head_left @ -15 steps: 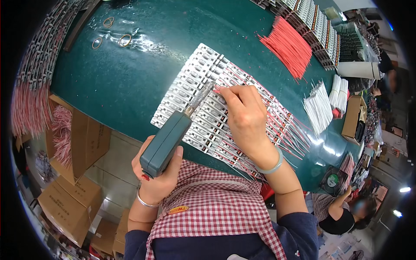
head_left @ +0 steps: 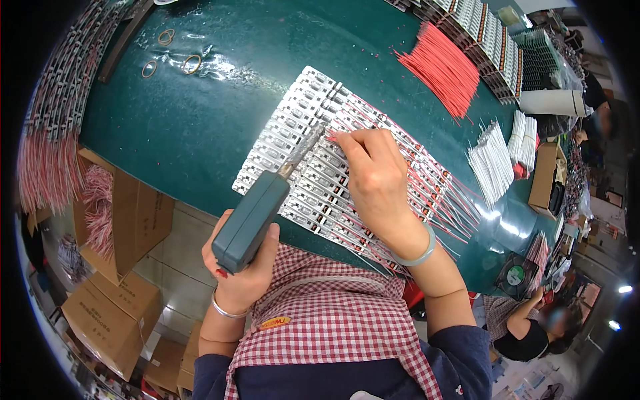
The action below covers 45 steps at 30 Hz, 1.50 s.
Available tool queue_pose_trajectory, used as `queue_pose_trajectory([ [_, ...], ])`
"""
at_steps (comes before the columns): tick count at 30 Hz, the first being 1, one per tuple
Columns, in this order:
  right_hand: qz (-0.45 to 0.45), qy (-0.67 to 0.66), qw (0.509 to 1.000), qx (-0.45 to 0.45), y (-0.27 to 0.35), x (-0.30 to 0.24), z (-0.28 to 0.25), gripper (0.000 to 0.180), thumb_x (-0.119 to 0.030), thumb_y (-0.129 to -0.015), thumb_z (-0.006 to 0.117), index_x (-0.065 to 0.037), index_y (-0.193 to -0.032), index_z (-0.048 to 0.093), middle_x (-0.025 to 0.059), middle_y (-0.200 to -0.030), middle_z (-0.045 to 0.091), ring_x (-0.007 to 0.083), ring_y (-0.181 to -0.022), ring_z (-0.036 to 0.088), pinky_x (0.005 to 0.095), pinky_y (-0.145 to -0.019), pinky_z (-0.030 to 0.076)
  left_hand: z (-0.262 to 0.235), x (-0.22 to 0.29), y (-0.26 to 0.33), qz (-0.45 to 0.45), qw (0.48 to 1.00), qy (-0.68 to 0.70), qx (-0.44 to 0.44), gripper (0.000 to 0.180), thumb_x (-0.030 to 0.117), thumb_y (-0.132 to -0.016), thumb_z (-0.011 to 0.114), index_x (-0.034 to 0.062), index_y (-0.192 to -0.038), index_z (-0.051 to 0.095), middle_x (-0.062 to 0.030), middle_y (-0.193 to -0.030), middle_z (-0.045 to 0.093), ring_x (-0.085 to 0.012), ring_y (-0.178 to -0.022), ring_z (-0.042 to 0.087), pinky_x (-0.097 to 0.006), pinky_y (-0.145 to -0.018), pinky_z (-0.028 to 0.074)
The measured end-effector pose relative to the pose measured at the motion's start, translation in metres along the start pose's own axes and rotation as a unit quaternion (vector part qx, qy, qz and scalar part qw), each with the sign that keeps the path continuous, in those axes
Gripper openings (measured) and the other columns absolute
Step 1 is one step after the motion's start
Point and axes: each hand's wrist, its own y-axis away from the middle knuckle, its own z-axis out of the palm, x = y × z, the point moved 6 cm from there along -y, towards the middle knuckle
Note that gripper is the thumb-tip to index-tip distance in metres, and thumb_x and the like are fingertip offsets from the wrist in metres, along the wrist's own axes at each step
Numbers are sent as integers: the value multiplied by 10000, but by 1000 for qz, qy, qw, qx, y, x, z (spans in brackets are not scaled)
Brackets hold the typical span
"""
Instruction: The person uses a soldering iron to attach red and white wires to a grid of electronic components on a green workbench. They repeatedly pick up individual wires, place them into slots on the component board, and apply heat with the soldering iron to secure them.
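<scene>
Head view: left hand (head_left: 243, 277) grips a grey soldering tool (head_left: 252, 220), right hand (head_left: 377, 180) pinches red wire (head_left: 331, 137) over white strips (head_left: 300, 127).

I see a dark green worktable (head_left: 187, 127) with a glossy top that catches the overhead light in pale glints. To its left, open cardboard boxes (head_left: 127, 220) stand on a pale tiled floor (head_left: 180, 267) — one holds pink-red wires. Bundles of red wire (head_left: 443, 67) and white wire (head_left: 493, 160) lie on the far right of the table, with rows of stacked parts (head_left: 487, 33) along the back edge. A few rubber bands (head_left: 192, 63) lie near the top left. At lower right another person (head_left: 533, 327) sits beside a small fan (head_left: 515, 275) — bright ceiling lamps (head_left: 624, 289) glow there.
</scene>
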Motion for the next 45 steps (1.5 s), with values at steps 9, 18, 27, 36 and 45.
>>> queue_pose_trajectory([
  [9, 3, 1, 1000, 10, 1, 3, 1, 279, 48, -725, 654, 43, -1004, 669, 117, -916, 600, 261, -830, 573, 346, -667, 501, -1, -5, 5, 15, 999, 27, 34, 239, -32, -762, 751, -71, -989, 691, -136, -911, 704, -188, -741, 681, -284, -657, 539],
  [18, -7, -7, 1000, 26, 5, 1, -2, 271, 32, -723, 668, 36, -994, 668, 102, -892, 586, 247, -808, 557, 341, -631, 485, -1, -5, 7, 12, 999, 8, 38, 225, -14, -772, 754, -71, -981, 692, -144, -895, 709, -208, -730, 692, -290, -654, 541],
  [27, -5, -11, 1000, 16, 4, 1, 0, 228, 34, -751, 668, 47, -978, 674, 95, -878, 578, 241, -785, 545, 336, -612, 479, 3, -8, 6, 5, 1000, -12, -6, 195, -36, -763, 743, -77, -943, 680, -144, -896, 692, -209, -730, 674, -292, -647, 526],
  [36, -11, 3, 1000, 7, 5, 1, 2, 232, 26, -750, 664, 53, -980, 679, 96, -884, 578, 242, -806, 550, 330, -616, 480, 8, -8, 5, 2, 1000, -17, -14, 170, -60, -759, 735, -54, -917, 672, -130, -877, 672, -189, -709, 648, -279, -613, 506],
  [45, -14, 14, 1000, 10, 4, 0, 3, 219, 10, -760, 677, 46, -976, 684, 89, -881, 577, 238, -811, 552, 322, -614, 481, -1, -16, 16, -18, 999, 11, 31, 241, -44, -764, 738, -56, -1000, 690, -143, -942, 689, -208, -783, 681, -292, -691, 541],
])
